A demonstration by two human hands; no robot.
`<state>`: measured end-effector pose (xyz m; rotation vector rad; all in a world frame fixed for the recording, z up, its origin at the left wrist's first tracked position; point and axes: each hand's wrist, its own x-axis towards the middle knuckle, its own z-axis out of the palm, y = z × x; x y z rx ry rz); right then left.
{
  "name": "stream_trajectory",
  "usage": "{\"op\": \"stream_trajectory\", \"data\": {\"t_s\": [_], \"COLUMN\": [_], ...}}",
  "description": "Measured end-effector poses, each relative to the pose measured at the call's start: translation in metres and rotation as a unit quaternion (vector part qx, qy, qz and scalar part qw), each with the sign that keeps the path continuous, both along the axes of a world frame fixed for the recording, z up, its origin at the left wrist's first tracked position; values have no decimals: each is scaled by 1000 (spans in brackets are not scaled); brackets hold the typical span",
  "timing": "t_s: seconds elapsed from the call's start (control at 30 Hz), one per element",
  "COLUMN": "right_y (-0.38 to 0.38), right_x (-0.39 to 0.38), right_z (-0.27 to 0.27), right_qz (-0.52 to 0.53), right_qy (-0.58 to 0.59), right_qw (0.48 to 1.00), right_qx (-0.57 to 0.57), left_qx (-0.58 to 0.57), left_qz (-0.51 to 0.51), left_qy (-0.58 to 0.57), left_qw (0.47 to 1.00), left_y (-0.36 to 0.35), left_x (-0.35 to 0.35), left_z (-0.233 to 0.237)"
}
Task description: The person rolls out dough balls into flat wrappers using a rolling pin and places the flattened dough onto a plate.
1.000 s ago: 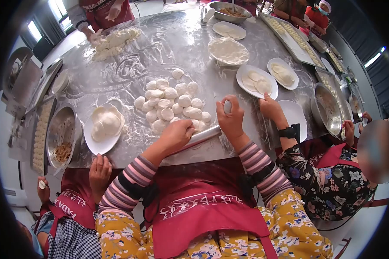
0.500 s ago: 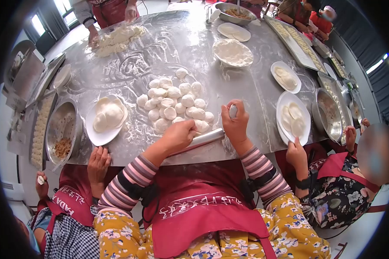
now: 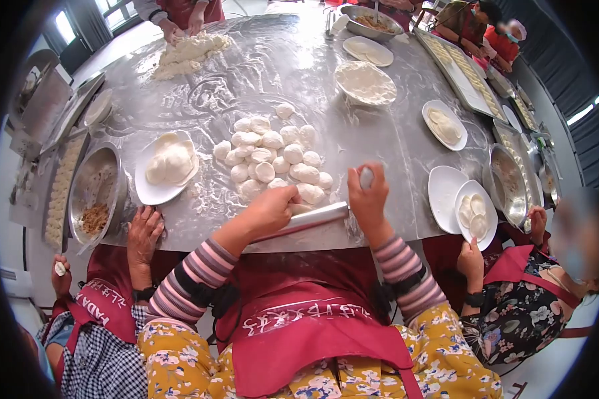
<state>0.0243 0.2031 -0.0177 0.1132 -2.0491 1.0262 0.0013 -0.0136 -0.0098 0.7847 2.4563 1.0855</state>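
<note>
My left hand [image 3: 271,211] is closed, its fingertips pinched at a pale piece of dough [image 3: 301,208] that they partly cover. Just in front of me, near the table edge, a silver metal bar like a rolling pin [image 3: 321,216] lies slantwise between my hands. Beside its right end my right hand [image 3: 369,197] is raised in a fist, and a small grey round end [image 3: 366,177] shows between thumb and forefinger; the rest is hidden by the fingers. Right beyond my left hand sits a cluster of floured dough balls [image 3: 271,139].
Dough wrappers lie on a white plate [image 3: 148,189] at left, near a metal bowl of filling [image 3: 118,199]. A flour bowl [image 3: 394,93] and a bare white plate [image 3: 440,193] stand to the right. Co-workers' hands [image 3: 145,234] reach the edge on both sides; another person kneads dough [image 3: 192,56] opposite.
The co-worker at right has drawn the plate of wrappers off the plate beneath, toward the edge. Opposite, both hands are now at the dough. My hands hold nearly the same pose.
</note>
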Motion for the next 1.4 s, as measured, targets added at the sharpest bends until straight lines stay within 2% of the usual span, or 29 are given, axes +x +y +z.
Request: {"op": "stream_trajectory", "data": {"t_s": [0.07,0.17,0.23,0.37,0.43,0.47,0.53,0.6,0.67,0.7,0.93,1.2,1.4], "right_y": [-4,1,5,6,6,5,2,4,3,3,1,2,4], "right_x": [-18,-1,27,68,70,66,50,45,42,42,53,52,52], "right_z": [3,3,0,-3,-3,-3,1,-1,-4,-5,-1,-1,-4], "right_qz": [33,22,16,24,34,34,13,20,13,12,30,31,28], "right_qy": [-1,11,-3,-56,-53,-53,6,-27,-8,6,-12,-13,3], "right_qw": [999,1000,1000,997,997,997,1000,999,1000,1000,997,998,999], "right_qx": [-24,-6,-4,-47,-51,-52,-21,-31,-26,-25,-64,-60,-47], "left_qx": [-9,-41,-82,-25,37,35,204,300,345,342,363,358,359], "left_qz": [11,19,-31,-35,40,41,97,137,145,122,154,167,141], "left_qy": [27,-18,-3,30,-85,-84,-214,-335,-365,-368,-338,-382,-376], "left_qw": [1000,999,996,999,995,995,950,882,852,856,854,835,843], "left_y": [6,11,8,-2,-11,-18,-26,-29,-30,-32,-35,-39,-40], "left_x": [-2,-3,0,0,-5,-3,0,5,8,6,4,7,10], "left_z": [3,15,16,2,-3,-3,1,11,23,19,10,7,6]}}
